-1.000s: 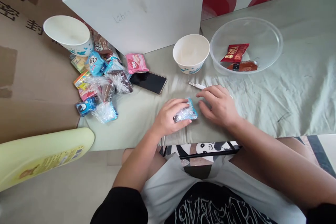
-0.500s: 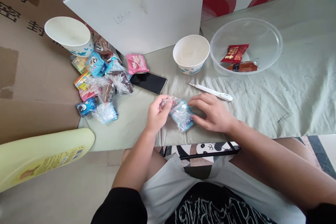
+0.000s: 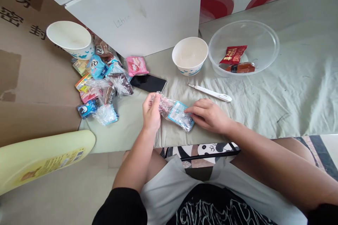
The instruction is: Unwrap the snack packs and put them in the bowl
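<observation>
The packet (image 3: 174, 113), a clear crinkly wrapper with a blue label, sits just below the centre of the frame, stretched between both hands above the pale green sheet (image 3: 277, 98). To handle it well, I judge the two grips should stay close to the wrapper's ends, with the pull kept level so the thin film does not slip or tear unevenly. The left hand (image 3: 151, 112) is upright, wrist bent back, fingers and thumb closed in a pinch on the packet's upper left end. The right hand (image 3: 208, 116) lies low and flat, palm down, its fingertips pressed on the packet's right edge against the sheet. Behind them lie a clear bowl (image 3: 266, 31) at upper right, a paper cup (image 3: 189, 56), a snack pile (image 3: 102, 77) at left, a phone (image 3: 148, 83) and a white pen (image 3: 210, 92).
</observation>
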{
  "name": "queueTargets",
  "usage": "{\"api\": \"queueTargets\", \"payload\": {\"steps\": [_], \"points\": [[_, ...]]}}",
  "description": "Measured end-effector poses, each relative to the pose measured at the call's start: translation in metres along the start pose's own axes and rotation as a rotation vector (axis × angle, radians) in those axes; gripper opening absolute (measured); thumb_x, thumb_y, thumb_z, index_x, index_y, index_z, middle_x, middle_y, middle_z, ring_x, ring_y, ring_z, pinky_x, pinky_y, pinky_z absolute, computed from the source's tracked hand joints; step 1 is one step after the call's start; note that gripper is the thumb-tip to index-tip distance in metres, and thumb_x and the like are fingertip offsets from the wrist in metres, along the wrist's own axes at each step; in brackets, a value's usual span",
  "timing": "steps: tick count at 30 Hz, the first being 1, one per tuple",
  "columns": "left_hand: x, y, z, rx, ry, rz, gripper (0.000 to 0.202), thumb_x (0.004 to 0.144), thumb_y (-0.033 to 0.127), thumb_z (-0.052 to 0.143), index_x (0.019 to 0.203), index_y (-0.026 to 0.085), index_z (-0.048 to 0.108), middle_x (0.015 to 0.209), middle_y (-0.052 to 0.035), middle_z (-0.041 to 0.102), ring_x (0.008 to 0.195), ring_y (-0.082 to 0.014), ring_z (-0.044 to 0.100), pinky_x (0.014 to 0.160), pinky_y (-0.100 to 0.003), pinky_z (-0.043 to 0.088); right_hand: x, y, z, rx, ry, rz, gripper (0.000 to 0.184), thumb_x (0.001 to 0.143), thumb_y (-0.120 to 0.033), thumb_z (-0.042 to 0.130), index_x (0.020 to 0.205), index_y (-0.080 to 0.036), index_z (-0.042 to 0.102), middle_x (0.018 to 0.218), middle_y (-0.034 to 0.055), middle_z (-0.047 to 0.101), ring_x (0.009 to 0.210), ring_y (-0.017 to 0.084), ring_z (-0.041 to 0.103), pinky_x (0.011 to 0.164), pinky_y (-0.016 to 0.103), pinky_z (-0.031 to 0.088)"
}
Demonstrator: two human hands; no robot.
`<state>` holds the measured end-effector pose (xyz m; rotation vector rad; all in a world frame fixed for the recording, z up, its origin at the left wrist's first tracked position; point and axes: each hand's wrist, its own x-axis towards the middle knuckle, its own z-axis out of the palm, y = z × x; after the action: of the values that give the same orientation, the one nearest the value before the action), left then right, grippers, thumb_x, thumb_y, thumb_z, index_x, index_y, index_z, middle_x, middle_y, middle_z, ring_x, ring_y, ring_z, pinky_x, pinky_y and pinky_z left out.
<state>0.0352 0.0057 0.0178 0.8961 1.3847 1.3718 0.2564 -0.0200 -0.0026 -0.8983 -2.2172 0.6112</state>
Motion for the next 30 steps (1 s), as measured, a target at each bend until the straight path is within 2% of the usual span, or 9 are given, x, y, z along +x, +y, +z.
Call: {"api": "queueTargets", "payload": {"steps": [4, 8, 12, 14, 16, 19, 23, 26, 30], "points": [[0.001, -0.001, -0.002, 0.007, 0.014, 0.006, 0.040, 0.075, 0.054, 0.082, 0.078, 0.019, 0.062, 0.066, 0.0029, 0.060, 0.055, -0.0095, 0.055, 0.051, -0.021, 0.043, 0.000, 0.001, -0.002, -0.025, 0.076, 0.020, 0.036, 0.094, -0.010, 0.047, 0.119, -0.021, 0.071, 0.087, 0.0057, 0.067, 0.078, 0.019, 0.061, 0.072, 0.035, 0.045], [0.002, -0.004, -0.005, 0.020, -0.018, 0.033, 0.039, 0.077, 0.054, 0.081, 0.077, 0.019, 0.064, 0.067, 0.0027, 0.059, 0.058, -0.0092, 0.055, 0.054, -0.020, 0.043, 0.002, -0.001, -0.006, -0.034, 0.147, 0.037, 0.026, 0.089, -0.010, 0.050, 0.100, -0.021, 0.071, 0.090, 0.0061, 0.066, 0.079, 0.020, 0.059, 0.073, 0.036, 0.047], [0.002, -0.005, -0.006, 0.034, -0.029, 0.050, 0.038, 0.079, 0.054, 0.080, 0.077, 0.019, 0.065, 0.067, 0.0033, 0.057, 0.057, -0.0086, 0.051, 0.052, -0.020, 0.042, 0.003, -0.008, -0.006, 0.070, 0.104, -0.020, 0.022, 0.079, -0.007, 0.051, 0.092, -0.022, 0.060, 0.114, 0.0089, 0.069, 0.104, 0.025, 0.063, 0.086, 0.041, 0.046], [0.003, -0.004, -0.006, 0.041, -0.025, 0.048, 0.038, 0.079, 0.054, 0.079, 0.077, 0.019, 0.065, 0.066, 0.0032, 0.057, 0.056, -0.0090, 0.051, 0.052, -0.020, 0.042, 0.003, -0.009, -0.005, 0.100, 0.055, -0.068, 0.030, 0.075, -0.005, 0.049, 0.097, -0.023, 0.058, 0.108, 0.0065, 0.072, 0.112, 0.026, 0.062, 0.089, 0.041, 0.044], [0.004, -0.004, -0.007, 0.035, -0.008, 0.051, 0.037, 0.079, 0.054, 0.079, 0.078, 0.019, 0.065, 0.067, 0.0030, 0.059, 0.057, -0.0094, 0.053, 0.054, -0.021, 0.044, 0.002, -0.007, -0.005, 0.050, 0.044, -0.067, 0.035, 0.075, -0.005, 0.048, 0.102, -0.024, 0.060, 0.094, 0.0038, 0.071, 0.105, 0.025, 0.063, 0.087, 0.040, 0.041], [0.007, -0.005, -0.011, 0.036, 0.028, 0.081, 0.036, 0.079, 0.051, 0.079, 0.077, 0.019, 0.063, 0.068, 0.0028, 0.059, 0.059, -0.0096, 0.054, 0.057, -0.021, 0.045, 0.000, 0.002, -0.013, -0.064, 0.102, 0.027, 0.029, 0.077, -0.008, 0.049, 0.095, -0.025, 0.064, 0.088, 0.0041, 0.068, 0.090, 0.024, 0.059, 0.080, 0.040, 0.039], [0.013, -0.008, -0.022, 0.190, 0.074, 0.140, 0.028, 0.087, 0.046, 0.070, 0.081, 0.020, 0.061, 0.072, 0.0017, 0.059, 0.062, -0.0107, 0.056, 0.059, -0.022, 0.046, -0.003, 0.010, -0.034, -0.094, 0.140, 0.177, 0.020, 0.073, -0.013, 0.050, 0.084, -0.023, 0.064, 0.088, 0.0063, 0.066, 0.089, 0.025, 0.057, 0.078, 0.041, 0.039], [0.015, -0.009, -0.029, 0.419, 0.083, 0.357, 0.022, 0.089, 0.039, 0.064, 0.103, 0.022, 0.064, 0.097, -0.0038, 0.067, 0.088, -0.0170, 0.068, 0.081, -0.029, 0.054, -0.003, 0.009, -0.043, -0.038, 0.144, 0.209, 0.015, 0.082, -0.025, 0.046, 0.079, -0.022, 0.060, 0.086, 0.0076, 0.065, 0.086, 0.025, 0.057, 0.079, 0.042, 0.041], [0.014, -0.007, -0.030, 0.770, -0.216, 0.627, 0.036, 0.090, 0.037, 0.062, 0.121, 0.020, 0.064, 0.129, -0.0118, 0.067, 0.126, -0.0270, 0.061, 0.111, -0.044, 0.047, -0.001, 0.006, -0.035, -0.115, 0.135, 0.289, 0.022, 0.092, -0.040, 0.051, 0.090, -0.021, 0.062, 0.093, 0.0083, 0.070, 0.087, 0.025, 0.060, 0.080, 0.041, 0.042]]}}
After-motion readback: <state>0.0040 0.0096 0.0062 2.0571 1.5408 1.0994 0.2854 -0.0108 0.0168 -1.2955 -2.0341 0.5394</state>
